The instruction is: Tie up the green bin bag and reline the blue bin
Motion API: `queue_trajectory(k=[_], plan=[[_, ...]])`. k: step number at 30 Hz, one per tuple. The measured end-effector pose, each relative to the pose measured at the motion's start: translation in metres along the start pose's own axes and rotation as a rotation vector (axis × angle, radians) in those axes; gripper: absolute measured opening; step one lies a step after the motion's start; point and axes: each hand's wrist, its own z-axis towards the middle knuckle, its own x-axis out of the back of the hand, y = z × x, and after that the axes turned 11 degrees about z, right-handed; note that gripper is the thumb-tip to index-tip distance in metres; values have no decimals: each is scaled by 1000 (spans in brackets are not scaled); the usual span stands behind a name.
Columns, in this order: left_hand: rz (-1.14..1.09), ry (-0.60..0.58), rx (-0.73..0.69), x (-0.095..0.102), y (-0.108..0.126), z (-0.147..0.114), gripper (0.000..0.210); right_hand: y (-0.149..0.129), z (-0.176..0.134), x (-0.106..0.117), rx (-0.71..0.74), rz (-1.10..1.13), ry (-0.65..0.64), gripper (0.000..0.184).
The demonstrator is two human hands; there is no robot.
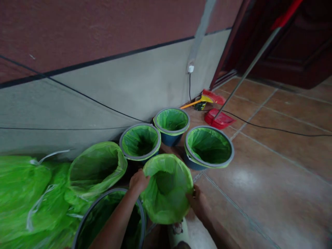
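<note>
Between my hands is a trash can lined with a green plastic bag [168, 193], tilted so that its round opening faces me. The bag is folded over its rim, and no grey ring shows there. My left hand [139, 180] is closed on the left side of this rim. On the right side, my right hand [198, 200] grips the rim with bent fingers, slightly blurred. The can's outer body is mostly hidden behind the bag. Beyond it stand lined trash cans with grey rim rings: one at the right [209, 147], one at the left [140, 141] and one farther back [172, 121].
Another ringed can [141, 207] is under my left forearm. A bag-covered can [97, 169] and a heap of green bags [23, 193] lie leftward. Near the wall are a red dustpan [219, 119], a broom [212, 97] and a black cable [272, 128] across the tiles.
</note>
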Motion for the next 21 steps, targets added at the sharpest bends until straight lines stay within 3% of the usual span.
queue_trajectory(k=[4, 7, 9, 13, 17, 21], plan=[[-83, -3, 1, 1, 15, 2, 38, -19, 29, 14, 92, -157, 83, 42], [-122, -8, 31, -2, 21, 1, 37, -32, 44, 27, 149, -60, -11, 39], [-152, -14, 39, -7, 20, -1, 40, -35, 45, 36, 91, 70, -67, 44], [-203, -10, 16, -12, 12, -6, 58, -41, 50, 57, -133, 354, 113, 58], [-266, 107, 3, -11, 2, -19, 67, -50, 77, 76, -176, 633, 268, 40], [-435, 228, -26, -19, -14, -48, 59, -55, 101, 79, -172, 711, 304, 24]])
